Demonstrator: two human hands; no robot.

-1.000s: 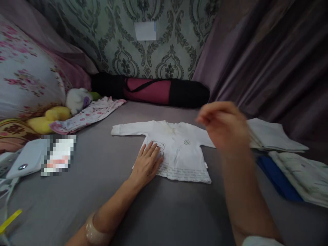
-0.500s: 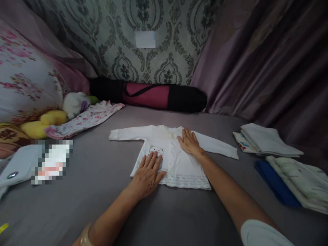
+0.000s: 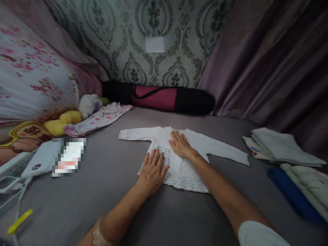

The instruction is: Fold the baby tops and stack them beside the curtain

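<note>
A small white long-sleeved baby shirt (image 3: 189, 174) lies spread on the grey sheet, its sleeves stretched out to both sides. It bears a cartoon bear print and a band of small lettering along the hem. My left hand (image 3: 151, 171) rests flat on the lower left of the shirt, fingers apart, partly covering the bear. Higher up, close to the neckline, my right hand (image 3: 180, 143) lies flat on the front with its fingers stretched out. My right forearm hides part of the shirt's right side.
Folded white cloths (image 3: 284, 145), a blue cloth (image 3: 294, 194) and a pale patterned cloth (image 3: 310, 184) lie at right. A black and maroon long bag (image 3: 156, 97) lies by the wall. At left are a floral garment (image 3: 102, 118), plush toys (image 3: 71, 118), a white device (image 3: 44, 159) and cables.
My right hand has slid left across the shirt, from its right shoulder toward the middle of the neckline. My left hand stays on the lower left. The whole view has shifted slightly left.
</note>
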